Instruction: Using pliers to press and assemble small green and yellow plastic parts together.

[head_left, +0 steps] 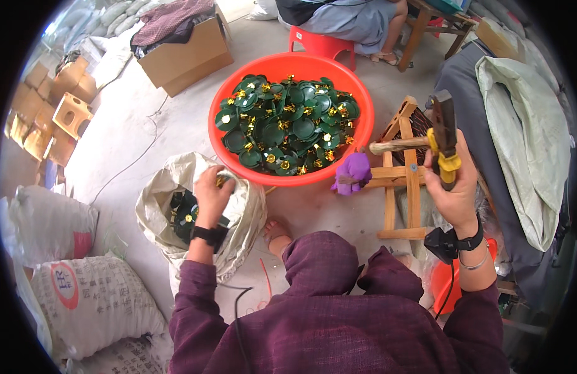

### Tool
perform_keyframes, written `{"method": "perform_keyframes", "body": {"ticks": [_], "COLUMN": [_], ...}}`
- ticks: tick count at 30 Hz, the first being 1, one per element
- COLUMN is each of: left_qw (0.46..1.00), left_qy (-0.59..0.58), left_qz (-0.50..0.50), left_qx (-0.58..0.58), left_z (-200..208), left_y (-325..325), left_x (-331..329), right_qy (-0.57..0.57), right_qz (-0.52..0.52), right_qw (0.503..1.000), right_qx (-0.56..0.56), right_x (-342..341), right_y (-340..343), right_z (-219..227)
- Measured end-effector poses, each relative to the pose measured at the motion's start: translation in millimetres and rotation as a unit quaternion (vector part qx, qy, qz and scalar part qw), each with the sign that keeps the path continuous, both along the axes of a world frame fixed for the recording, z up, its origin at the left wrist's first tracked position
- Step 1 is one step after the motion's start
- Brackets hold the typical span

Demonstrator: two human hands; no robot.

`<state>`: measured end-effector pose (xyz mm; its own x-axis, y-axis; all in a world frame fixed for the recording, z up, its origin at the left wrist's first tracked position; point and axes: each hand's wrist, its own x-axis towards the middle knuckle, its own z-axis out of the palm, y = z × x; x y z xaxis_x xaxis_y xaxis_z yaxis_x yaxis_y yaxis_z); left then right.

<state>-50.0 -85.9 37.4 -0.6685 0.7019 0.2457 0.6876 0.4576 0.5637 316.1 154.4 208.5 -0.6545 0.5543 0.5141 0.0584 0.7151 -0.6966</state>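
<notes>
My left hand (212, 194) is curled over the mouth of a white woven sack (152, 209), its fingertips closed round a small gold-coloured piece (221, 181). Dark green discs with gold bits (184, 215) lie inside the sack beneath it. On the right, my right hand (458, 187) is raised and wrapped round a dark metal tool with yellow-and-black parts (446, 124). A wooden handle (397, 145) juts leftward from beside that tool; I cannot tell whether they are joined. A heap of green discs with gold flower-like fittings (288, 124) fills the red basin (368, 112) ahead.
Right of the basin stands a wooden frame (413, 199) with a purple bundle (351, 173) at its left end. Stuffed sacks (92, 305) lie at left. A cardboard box (187, 61) stands far left. Another person sits on a red stool (323, 43). A cable (129, 159) crosses the floor.
</notes>
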Motion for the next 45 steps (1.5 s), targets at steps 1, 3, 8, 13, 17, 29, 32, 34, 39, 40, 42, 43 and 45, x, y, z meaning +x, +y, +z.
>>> {"method": "perform_keyframes", "body": {"ticks": [1,3,8,13,17,29,32,34,39,40,42,43,45], "left_qw": [0.994,0.983,0.997,0.977,0.968,0.926,0.885,0.883,0.875,0.874,0.876,0.878,0.891], "left_qy": [0.09,0.122,-0.013,-0.062,-0.042,0.168,0.209,0.223,0.232,0.228,0.208,0.19,0.135], "left_qz": [0.035,0.043,-0.065,0.039,0.113,-0.318,-0.414,-0.409,-0.421,-0.426,-0.43,-0.433,-0.413], "left_qx": [-0.056,-0.128,-0.049,-0.202,-0.221,0.115,0.042,0.05,0.057,0.053,0.066,0.08,0.132], "left_z": [-2.6,-8.9,-49.2,-82.4,-105.8,24.1,0.5,-1.1,0.7,1.4,5.2,7.9,12.1], "left_y": [-7.0,-1.6,81.5,142.2,147.9,135.7,141.5,138.6,139.0,140.0,138.8,138.2,142.8], "left_x": [-3.6,-8.8,-22.0,-21.6,-33.9,142.4,169.0,169.3,167.7,168.2,165.5,163.8,159.8], "right_qy": [0.011,0.001,-0.051,-0.094,-0.084,-0.013,0.002,-0.032,-0.081,-0.082,-0.091,-0.091,-0.094], "right_qz": [-0.008,-0.008,0.005,-0.023,-0.04,-0.065,-0.058,-0.024,0.02,0.019,0.039,0.045,0.051], "right_qw": [0.999,0.998,0.998,0.995,0.996,0.998,0.998,0.998,0.991,0.991,0.992,0.991,0.991], "right_qx": [-0.046,-0.07,0.02,0.026,0.017,0.019,0.01,0.042,0.103,0.101,0.071,0.081,0.086], "right_x": [4.9,9.2,-2.4,0.0,1.6,-1.8,-9.5,-10.5,-22.6,-25.6,-31.2,-34.4,-39.3], "right_y": [-1.4,-4.7,-7.7,-6.8,-3.1,9.0,7.5,5.4,11.6,13.1,15.1,15.4,15.0], "right_z": [-3.3,-7.4,-3.7,-1.7,-3.6,2.3,3.7,4.0,-6.8,-11.2,-16.6,-16.2,-14.3]}}
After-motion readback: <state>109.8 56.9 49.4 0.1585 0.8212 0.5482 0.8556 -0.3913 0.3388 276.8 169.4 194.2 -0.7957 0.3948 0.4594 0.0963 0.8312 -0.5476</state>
